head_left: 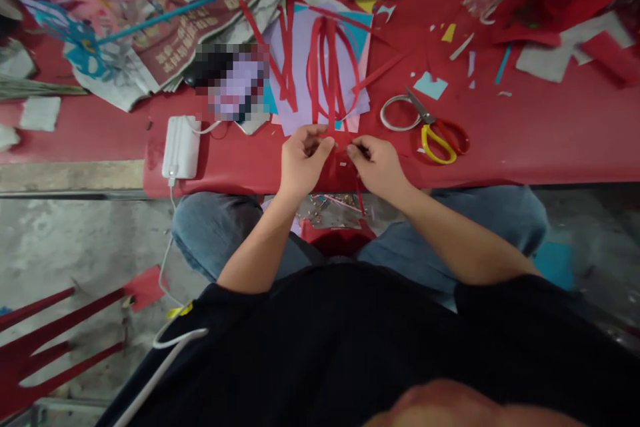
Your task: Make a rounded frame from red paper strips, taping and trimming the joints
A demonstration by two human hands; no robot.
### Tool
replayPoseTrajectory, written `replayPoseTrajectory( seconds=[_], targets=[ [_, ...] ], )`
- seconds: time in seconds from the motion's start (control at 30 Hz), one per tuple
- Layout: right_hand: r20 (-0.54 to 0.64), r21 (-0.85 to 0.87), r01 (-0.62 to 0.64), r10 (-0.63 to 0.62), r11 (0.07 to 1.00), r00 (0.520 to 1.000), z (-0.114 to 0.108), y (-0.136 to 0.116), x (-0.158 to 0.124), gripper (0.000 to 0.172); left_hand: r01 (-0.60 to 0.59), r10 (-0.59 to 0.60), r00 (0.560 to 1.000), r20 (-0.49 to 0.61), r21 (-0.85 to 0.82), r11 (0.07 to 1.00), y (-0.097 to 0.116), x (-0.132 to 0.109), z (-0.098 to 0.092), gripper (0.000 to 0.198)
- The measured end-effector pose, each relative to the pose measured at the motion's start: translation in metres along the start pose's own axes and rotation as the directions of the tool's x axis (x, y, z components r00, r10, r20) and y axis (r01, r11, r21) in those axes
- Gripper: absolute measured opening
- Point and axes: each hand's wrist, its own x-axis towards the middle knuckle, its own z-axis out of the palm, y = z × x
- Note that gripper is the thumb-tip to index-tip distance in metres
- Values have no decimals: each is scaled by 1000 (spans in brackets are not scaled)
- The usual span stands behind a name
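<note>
Red ribbon strips (330, 73), some bent into long loops, lie over purple and blue paper sheets (295, 60) on the red table. My left hand (306, 157) is closed, thumb and forefinger pinched at the lower end of the red strips. Just to its right, my right hand (373, 157) is closed too, its fingertips pinched beside the same strips. What sits between its fingers is too small to make out. A thin red strip hangs below the hands over the table edge. The two hands are close but apart.
Scissors (439, 140) with red and yellow handles lie right of my hands, beside a coiled white cable (400, 113). A white power bank (181, 147) is at the left. Newspapers (200, 27) and a blue-pink craft piece (93, 47) stand at the back left. Paper scraps lie right.
</note>
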Motion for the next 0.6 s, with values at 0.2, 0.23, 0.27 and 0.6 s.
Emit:
replayPoseTrajectory(
  seconds=[0.2,0.23,0.27,0.6],
  targets=[
    [13,-233,6,-3,972,1000,0,9,11,21,102,-101,995,-8,51,994,-15,10,8,17],
    [24,-290,14,-7,957,1000,-1,10,12,21,107,-106,994,-10,57,993,-16,10,9,15],
    [37,-348,27,-15,937,999,-2,11,14,22,110,-109,994,-16,62,992,-17,10,10,13],
    [-111,-582,150,-261,799,959,-80,58,47,37,44,-34,997,-75,136,990,-26,10,3,8]
  ],
)
